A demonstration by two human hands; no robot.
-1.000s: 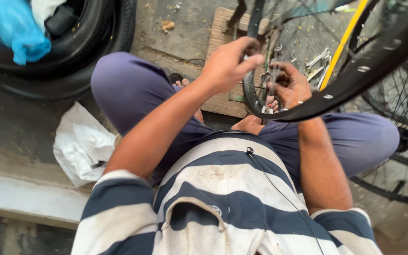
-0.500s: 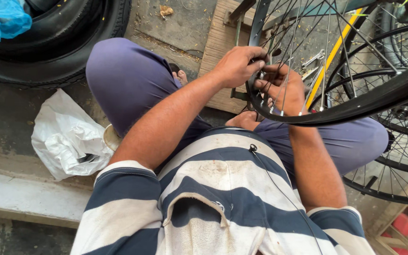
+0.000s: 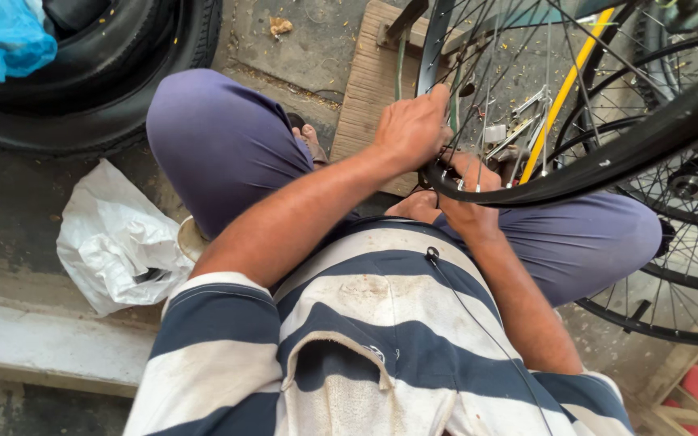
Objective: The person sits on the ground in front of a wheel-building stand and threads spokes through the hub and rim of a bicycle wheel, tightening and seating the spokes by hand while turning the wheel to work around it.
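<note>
I squat over a black bicycle wheel rim (image 3: 607, 165) with thin metal spokes that stands before my knees. My left hand (image 3: 410, 127) is closed on the near edge of the rim, its fingers curled around it. My right hand (image 3: 468, 198) lies just under and behind the same stretch of rim, pressed against it; its fingers are mostly hidden by the rim. Both forearms reach forward over my striped shirt and purple trousers.
A large black tyre (image 3: 98, 89) holding a blue plastic bag (image 3: 8, 39) lies at the upper left. A crumpled white bag (image 3: 115, 242) sits by my left knee. A wooden board (image 3: 369, 97) lies beneath the rim. Another spoked wheel (image 3: 680, 266) stands at the right.
The rim has shifted lower and closer to my lap. Both hands have stayed on it, the right sinking below the rim's edge.
</note>
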